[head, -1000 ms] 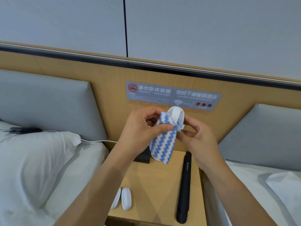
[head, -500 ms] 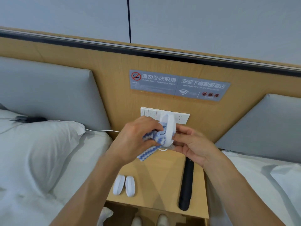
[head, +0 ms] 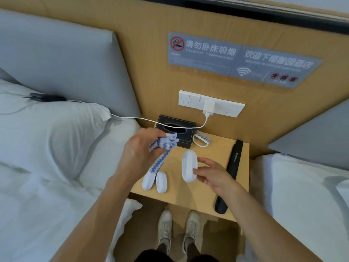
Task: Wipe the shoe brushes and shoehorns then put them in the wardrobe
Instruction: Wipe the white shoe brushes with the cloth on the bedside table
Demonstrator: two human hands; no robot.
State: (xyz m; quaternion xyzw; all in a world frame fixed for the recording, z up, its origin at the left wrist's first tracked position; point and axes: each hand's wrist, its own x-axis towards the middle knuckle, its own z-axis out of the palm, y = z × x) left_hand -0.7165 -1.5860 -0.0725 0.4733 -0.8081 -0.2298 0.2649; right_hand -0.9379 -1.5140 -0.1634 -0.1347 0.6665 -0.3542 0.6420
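Two beds with white bedding flank a wooden nightstand (head: pixel 211 188) that stands against a wooden headboard panel (head: pixel 147 59) carrying a grey notice sign (head: pixel 243 57) and a white switch plate (head: pixel 211 103). A long black shoehorn (head: pixel 229 174) lies along the right side of the nightstand top, its rounded end reaching past the front edge. At the back left sits a black tissue box (head: pixel 176 130), with a white charger cable (head: pixel 143 120) running across it to a plug in the switch plate. Just right of the box a white shoe brush with grey bristles (head: pixel 201 139) rests on the wood. The left hand (head: pixel 140 156) is raised over the nightstand, fingers curled around a bunched blue-and-white zigzag cloth (head: pixel 162 152) whose tail hangs down. The right hand (head: pixel 211 175), apart from the left, pinches the edge of a white oval brush (head: pixel 188 166) near the middle of the top; whether the brush touches the wood cannot be told. Two smaller white oval brushes (head: pixel 154 181) lie side by side near the front left edge. Below, two pale shoes (head: pixel 177 229) stand on the floor.
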